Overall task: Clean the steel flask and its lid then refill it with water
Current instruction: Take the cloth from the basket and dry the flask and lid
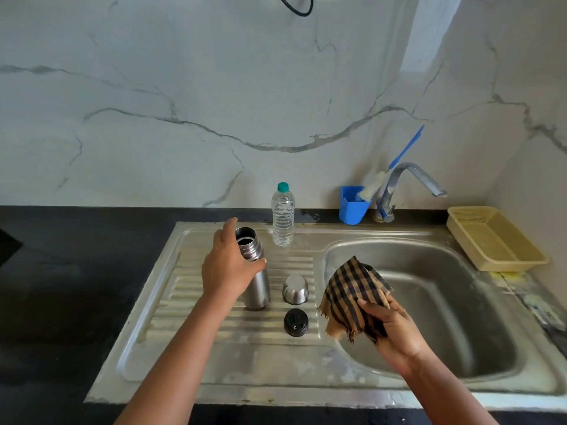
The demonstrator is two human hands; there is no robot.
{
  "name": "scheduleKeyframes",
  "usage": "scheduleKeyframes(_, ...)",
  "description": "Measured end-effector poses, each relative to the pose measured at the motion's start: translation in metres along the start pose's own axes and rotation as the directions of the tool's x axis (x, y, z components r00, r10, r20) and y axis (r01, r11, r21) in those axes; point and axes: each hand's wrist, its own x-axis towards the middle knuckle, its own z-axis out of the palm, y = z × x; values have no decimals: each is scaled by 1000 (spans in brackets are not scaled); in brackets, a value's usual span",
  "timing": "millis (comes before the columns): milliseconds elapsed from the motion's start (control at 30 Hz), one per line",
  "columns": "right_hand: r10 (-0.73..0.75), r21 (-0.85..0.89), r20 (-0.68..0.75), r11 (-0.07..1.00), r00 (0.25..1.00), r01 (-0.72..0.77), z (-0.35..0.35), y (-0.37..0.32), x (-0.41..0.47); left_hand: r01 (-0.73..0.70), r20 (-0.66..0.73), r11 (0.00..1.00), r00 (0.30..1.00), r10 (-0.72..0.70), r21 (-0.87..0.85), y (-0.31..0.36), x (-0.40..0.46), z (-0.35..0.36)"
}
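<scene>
The steel flask (pixel 256 271) stands upright and uncapped on the ribbed drainboard (pixel 190 289). My left hand (pixel 228 265) wraps around its upper body from the left. Right of the flask sits its steel cup lid (pixel 295 289), upside down, and nearer to me lies the black stopper (pixel 296 322). My right hand (pixel 391 328) holds a brown and black checked cloth (pixel 352 299) over the left rim of the sink basin (pixel 454 305). A clear plastic water bottle (pixel 283 216) with a teal cap stands behind the flask.
A steel tap (pixel 408 182) rises behind the basin. Beside it a blue holder (pixel 352 205) carries a bottle brush (pixel 399 161) with a blue handle. A yellow plastic tray (pixel 494 237) rests at the right. Dark counter (pixel 76 286) lies to the left.
</scene>
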Motion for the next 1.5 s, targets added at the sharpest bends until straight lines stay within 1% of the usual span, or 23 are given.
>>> scheduleKeyframes(100, -26, 9, 4, 1000, 1000, 26, 5, -5, -3, -33, -101, 994, 995, 23, -106, 3, -3, -13)
scheduleKeyframes(167, -57, -28, 18, 998, 998, 58, 10, -12, -5, -46, -160, 966, 987, 5, -253, 8, -8, -21)
scheduleKeyframes(233, -109, -107, 34, 988, 993, 112, 17, -19, -5, -52, -177, 905, 984, -26, -423, 11, -15, -25)
scheduleKeyframes(300, -200, -236, 42, 950, 979, 204, 24, -24, -2, -8, -122, 809, 989, -79, -588, 14, -21, -21)
scheduleKeyframes(367, -333, -377, 80, 863, 940, 337, 35, -26, 3, 93, -2, 675, 990, -140, -732, 15, -25, -12)
scheduleKeyframes(400, -429, -451, 119, 780, 895, 434, 43, -26, 5, 153, 71, 596, 985, -159, -789, 17, -28, -7)
scheduleKeyframes(433, -532, -519, 191, 659, 825, 545, 49, -25, 7, 205, 136, 517, 976, -169, -831, 20, -31, -1)
scheduleKeyframes(467, -618, -568, 287, 506, 732, 650, 57, -24, 7, 247, 187, 443, 967, -174, -862, 22, -35, 6)
scheduleKeyframes(500, -662, -598, 397, 339, 636, 726, 64, -19, 7, 284, 228, 378, 956, -187, -881, 25, -38, 13)
scheduleKeyframes(533, -657, -626, 493, 188, 570, 757, 71, -14, 4, 311, 256, 326, 946, -199, -893, 27, -42, 21)
scheduleKeyframes(633, -570, -687, 641, -128, 514, 715, 81, 9, -9, 358, 308, 210, 922, -236, -910, 32, -50, 36)
scheduleKeyframes(700, -531, -682, 706, -332, 469, 652, 78, 19, -10, 362, 320, 163, 918, -234, -918, 31, -54, 41)
scheduleKeyframes(767, -497, -655, 747, -434, 442, 618, 69, 16, -3, 351, 322, 123, 924, -207, -928, 30, -57, 40)
scheduleKeyframes(833, -522, -682, 723, -434, 453, 589, 60, 9, 3, 353, 329, 92, 921, -207, -931, 33, -57, 37)
scheduleKeyframes(933, -640, -789, 594, -345, 488, 508, 42, -2, 14, 376, 350, 70, 904, -244, -924, 37, -58, 35)
scheduleKeyframes(1033, -689, -802, 567, -337, 452, 493, 35, -5, 19, 424, 396, 30, 867, -302, -905, 43, -62, 40)
scheduleKeyframes(1100, -689, -769, 606, -379, 399, 514, 37, 4, 15, 474, 450, -14, 827, -338, -881, 48, -63, 46)
scheduleKeyframes(1167, -632, -701, 690, -463, 352, 542, 42, 21, 8, 517, 496, -38, 795, -348, -855, 51, -64, 49)
scheduleKeyframes(1267, -481, -555, 829, -642, 285, 529, 42, 47, -3, 586, 557, -27, 754, -347, -810, 45, -63, 55)
scheduleKeyframes(1333, -457, -535, 844, -684, 281, 496, 35, 44, -1, 597, 556, 4, 749, -360, -802, 39, -62, 56)
scheduleKeyframes(1367, -483, -563, 826, -672, 291, 481, 32, 37, 2, 589, 539, 23, 754, -376, -808, 37, -60, 56)
scheduleKeyframes(1433, -594, -671, 736, -572, 326, 472, 20, 21, 11, 591, 525, 54, 752, -399, -805, 31, -58, 55)
scheduleKeyframes(1500, -676, -746, 651, -485, 346, 457, 8, 5, 19, 608, 540, 51, 737, -406, -792, 26, -58, 52)
